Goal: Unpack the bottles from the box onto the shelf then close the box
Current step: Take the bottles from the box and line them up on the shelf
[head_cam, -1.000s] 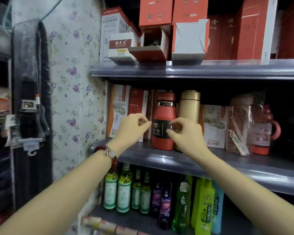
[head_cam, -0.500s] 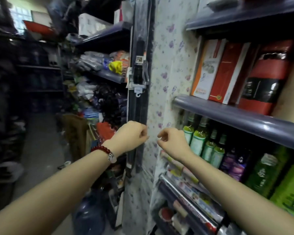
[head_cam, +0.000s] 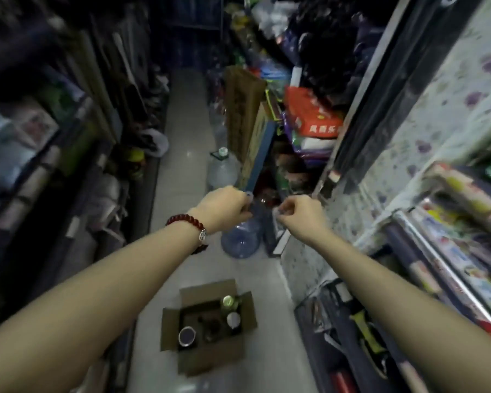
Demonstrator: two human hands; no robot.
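Box [head_cam: 209, 326]: cardboard carton, brown, open, on the pale floor of the aisle, near and a little left of centre; four flaps folded outward.
Location: below and nearer than both hands, well apart from them; floral-papered shelf end [head_cam: 425, 154] stands to its right.
Contents: three bottle tops visible from above. Dark round cap [head_cam: 186, 336] in the near left corner; white cap [head_cam: 233, 319] toward the right side; metallic gold-green cap [head_cam: 229, 301] at the far right. Dark middle of the carton is too dim to read; whether more bottles stand there, cannot tell.
Handling, bottles: judged rigid and upright, probably insulated flasks with smooth walls, so moderately heavy and somewhat slippery. Best hold judged to be around the body just below the cap, lifting straight up clear of the flaps.
Handling, carton: light, thin-walled, flaps pliable along their creases. To close, fold opposite flaps inward by their free edges.
Left hand [head_cam: 224, 207]: raised at mid-frame, fingers loosely curled together, holding nothing; red bead bracelet [head_cam: 188, 222] on the wrist.
Right hand [head_cam: 301, 212]: level with the left, near it but apart, fingers curled in, holding nothing.
Progress: judged partway; bottles remain, carton not yet closed.
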